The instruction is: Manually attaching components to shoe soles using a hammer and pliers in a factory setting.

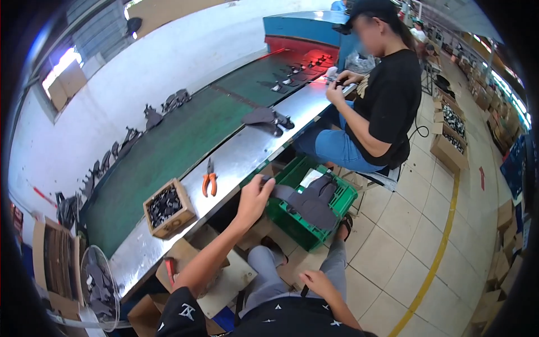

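Observation:
My left hand [255,197] is raised at the bench's front edge, its fingers closed on the narrow end of a dark grey flat piece with strap-like arms [317,206]. The rest of that piece spreads over a green plastic crate [300,238] on the floor. My right hand [318,283] is low over my lap with its fingers curled. A small dark thing shows by its fingertips, too small to name. Near my left hand, orange-handled pliers [209,183] lie on the metal bench top. Beside them stands a box of small black parts [164,204].
A green conveyor belt [185,143] runs behind the metal ledge. More dark grey pieces [266,119] lie on the ledge. A seated co-worker [387,90] handles something small at the right. Cartons of parts [449,129] stand on the tiled floor beyond.

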A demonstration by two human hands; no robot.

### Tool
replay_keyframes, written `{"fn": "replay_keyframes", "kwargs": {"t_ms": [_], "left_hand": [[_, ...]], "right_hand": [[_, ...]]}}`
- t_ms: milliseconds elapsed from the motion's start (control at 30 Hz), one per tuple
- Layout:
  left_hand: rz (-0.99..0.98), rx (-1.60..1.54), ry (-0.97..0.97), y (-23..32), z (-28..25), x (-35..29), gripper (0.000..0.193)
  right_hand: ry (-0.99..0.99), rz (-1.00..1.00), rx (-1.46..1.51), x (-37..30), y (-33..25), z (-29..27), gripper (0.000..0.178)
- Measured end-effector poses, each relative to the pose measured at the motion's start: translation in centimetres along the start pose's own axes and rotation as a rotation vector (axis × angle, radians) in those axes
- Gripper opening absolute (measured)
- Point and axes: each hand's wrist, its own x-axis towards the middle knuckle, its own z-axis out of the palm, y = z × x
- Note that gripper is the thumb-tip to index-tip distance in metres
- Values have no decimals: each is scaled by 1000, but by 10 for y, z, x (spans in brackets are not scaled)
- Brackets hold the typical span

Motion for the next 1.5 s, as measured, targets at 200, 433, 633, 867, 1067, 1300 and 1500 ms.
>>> {"fn": "replay_keyframes", "kwargs": {"t_ms": [200, 433, 633, 867, 1067, 1300, 1500], "left_hand": [[71, 561, 142, -94, 68, 138, 108], [-77, 700, 243, -119, 62, 292, 67], [372, 666, 273, -39, 7, 249, 31], [220, 294, 471, 68, -150, 43, 18], [65, 0, 504, 64, -193, -146, 18], [-91, 2, 860, 52, -203, -262, 23], [-62, -154, 957, 23, -220, -275, 23]], "right_hand": [[329, 235, 134, -80, 108, 16, 27], [407, 530, -15, -69, 102, -13, 41], [414, 368, -147, -57, 111, -14, 32], [242, -29, 214, 74, 25, -27, 20], [-112, -813, -55, 122, -196, 28, 37], [-394, -1010, -602, 136, -231, 97, 53], [-295, -707, -173, 130, -189, 14, 31]]}}
